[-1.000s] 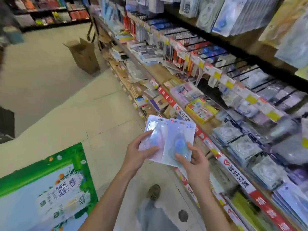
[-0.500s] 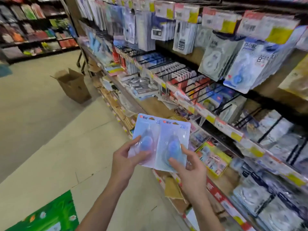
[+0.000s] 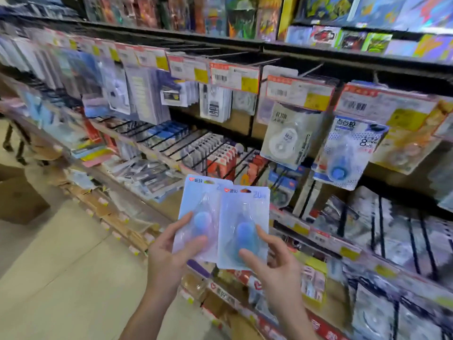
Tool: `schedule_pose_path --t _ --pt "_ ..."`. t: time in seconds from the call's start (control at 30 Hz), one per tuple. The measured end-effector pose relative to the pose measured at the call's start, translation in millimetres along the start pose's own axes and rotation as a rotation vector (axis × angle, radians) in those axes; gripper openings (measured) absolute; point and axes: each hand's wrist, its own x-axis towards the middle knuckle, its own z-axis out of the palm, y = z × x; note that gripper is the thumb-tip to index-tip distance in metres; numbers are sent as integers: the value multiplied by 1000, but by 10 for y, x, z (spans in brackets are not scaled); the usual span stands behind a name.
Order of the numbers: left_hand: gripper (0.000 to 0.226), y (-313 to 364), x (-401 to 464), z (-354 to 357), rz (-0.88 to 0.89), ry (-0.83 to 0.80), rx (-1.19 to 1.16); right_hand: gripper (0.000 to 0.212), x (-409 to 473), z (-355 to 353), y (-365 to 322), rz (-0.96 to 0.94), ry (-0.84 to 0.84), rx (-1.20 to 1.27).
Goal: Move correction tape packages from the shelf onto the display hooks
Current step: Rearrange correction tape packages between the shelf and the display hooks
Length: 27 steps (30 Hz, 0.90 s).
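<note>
Pinching two overlapping correction tape packages [image 3: 241, 227] — left hand [image 3: 169, 251] on one, right hand [image 3: 272, 261] on the other — the person should probably separate them and align each hang-hole squarely with a hook [image 3: 311, 69].

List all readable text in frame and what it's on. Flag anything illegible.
"20m": top right of the front package, held by the right hand.
"2", rest covered: rear package, held by the left hand.
"8mm": hanging blue package.
Red logo with Chinese characters on both held packages: too blurred to read.
Price tags and red shelf strip: illegible.
</note>
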Motion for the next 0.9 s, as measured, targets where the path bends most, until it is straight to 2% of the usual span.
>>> schedule_pose_path --t 0.13,0.37,0.5,0.73,0.9 --pt "54 131 528 -157 14 -118 13 38 206 409 10 -44 114 -23" --pt "58 235 1226 -348 -12 -220 7 50 506 1024 -134 -117 254 -35" --pt "64 265 1555 -462 13 -247 -21 37 704 1270 -296 -189 280 -29" --pt "51 350 1941 -533 28 -289 -47 43 969 1435 -712 -378 361 0" --pt "49 394 2010 -442 92 -350 15 39 1116 1393 -803 -412 429 -23"
